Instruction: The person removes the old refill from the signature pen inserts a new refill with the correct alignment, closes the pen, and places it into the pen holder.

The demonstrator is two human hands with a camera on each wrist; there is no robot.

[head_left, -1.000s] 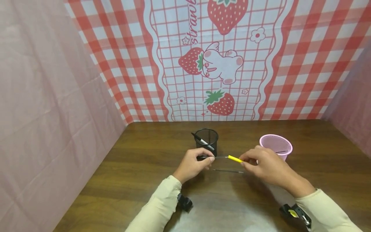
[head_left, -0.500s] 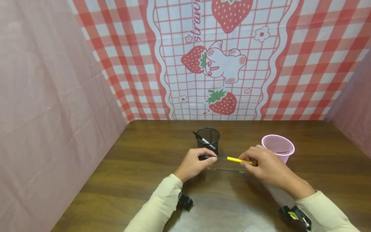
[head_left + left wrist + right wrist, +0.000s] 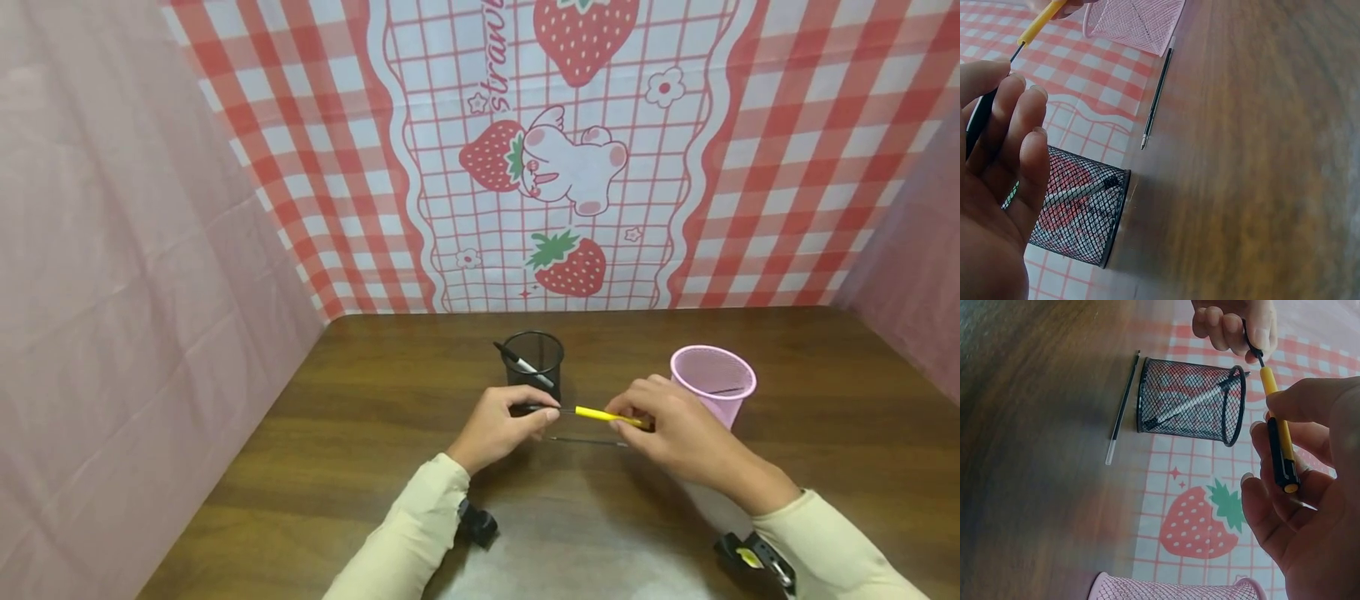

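Observation:
My left hand [image 3: 498,425] pinches a black pen section [image 3: 982,119] between thumb and fingers, beside the black mesh cup. A thin dark refill [image 3: 1261,361] sticks out of that section, its far end inside a yellow pen barrel [image 3: 591,413]. Thumb and fingers of my right hand [image 3: 678,425] hold this barrel, whose black clip [image 3: 1279,453] faces the right wrist camera. Only a short length of refill shows between the two parts. Below both hands another refill [image 3: 588,442], dark with a clear end, lies on the table.
At the back of the table stands the black mesh cup [image 3: 1235,419], with a black-and-white pen [image 3: 528,365] leaning in it. A pink mesh cup [image 3: 723,408] stands behind my right hand, a thin dark item inside. A strawberry-print cloth [image 3: 450,208] hangs behind.
My right hand has shifted its hold along the yellow barrel and moved left, so less refill shows between barrel and black section. The left hand has stayed about where it was.

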